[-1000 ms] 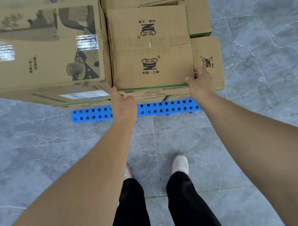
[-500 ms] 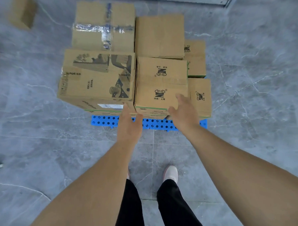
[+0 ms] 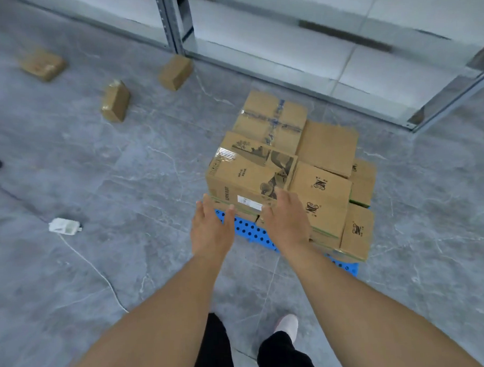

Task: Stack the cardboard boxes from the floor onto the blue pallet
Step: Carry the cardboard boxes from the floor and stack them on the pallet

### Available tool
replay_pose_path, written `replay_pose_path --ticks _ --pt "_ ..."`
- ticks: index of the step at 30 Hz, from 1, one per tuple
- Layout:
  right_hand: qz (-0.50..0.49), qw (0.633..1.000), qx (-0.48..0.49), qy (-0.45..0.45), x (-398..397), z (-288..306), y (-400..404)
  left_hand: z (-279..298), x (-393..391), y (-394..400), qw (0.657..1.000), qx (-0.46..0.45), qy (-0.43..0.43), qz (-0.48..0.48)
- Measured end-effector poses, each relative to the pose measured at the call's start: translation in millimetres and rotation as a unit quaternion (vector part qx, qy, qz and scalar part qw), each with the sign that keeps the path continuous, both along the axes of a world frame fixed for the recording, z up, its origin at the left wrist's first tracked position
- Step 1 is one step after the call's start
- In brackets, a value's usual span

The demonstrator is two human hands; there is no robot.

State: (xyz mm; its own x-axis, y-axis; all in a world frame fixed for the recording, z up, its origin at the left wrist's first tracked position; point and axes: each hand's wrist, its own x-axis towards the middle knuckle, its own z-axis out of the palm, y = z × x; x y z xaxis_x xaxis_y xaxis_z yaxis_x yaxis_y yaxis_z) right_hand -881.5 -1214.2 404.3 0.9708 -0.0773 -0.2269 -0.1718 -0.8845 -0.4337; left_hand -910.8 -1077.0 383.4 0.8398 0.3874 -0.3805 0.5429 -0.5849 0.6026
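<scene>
Both hands pulled back off the logo box [image 3: 320, 196], left hand [image 3: 211, 232] and right hand [image 3: 285, 221] spread, holding nothing, above blue pallet [image 3: 247, 229]

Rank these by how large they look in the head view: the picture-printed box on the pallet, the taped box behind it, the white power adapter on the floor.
1. Picture-printed box, largest.
2. Taped box; it lies farther from the camera, so its true size against the first is unsure.
3. White power adapter, plainly smallest.
</scene>
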Motion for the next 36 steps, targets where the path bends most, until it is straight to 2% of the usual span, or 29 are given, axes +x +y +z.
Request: replay_pose_path --ticks 4,13,23,30,36 --pt "0.025 0.999 0.003 -0.020 9.8 33.9 67.6 27.3 -5.0 66.3 0.998 0.011 -0.024 0.049" --pt "0.151 0.984 0.030 -0.088 27.7 75.1 226.7 66.6 -11.2 221.6 0.982 0.026 -0.080 0.167" --pt "0.232 0.965 0.046 -0.117 44.1 88.6 347.4 83.3 -17.5 321.5 0.963 0.042 -0.107 0.243" --pt "0.252 0.959 0.071 -0.112 93.0 78.4 412.6 78.3 25.3 377.7 0.959 0.056 -0.093 0.263" --pt "0.249 0.960 0.081 -0.098 180.5 71.5 473.8 75.3 113.2 439.4 0.960 0.061 -0.087 0.260"
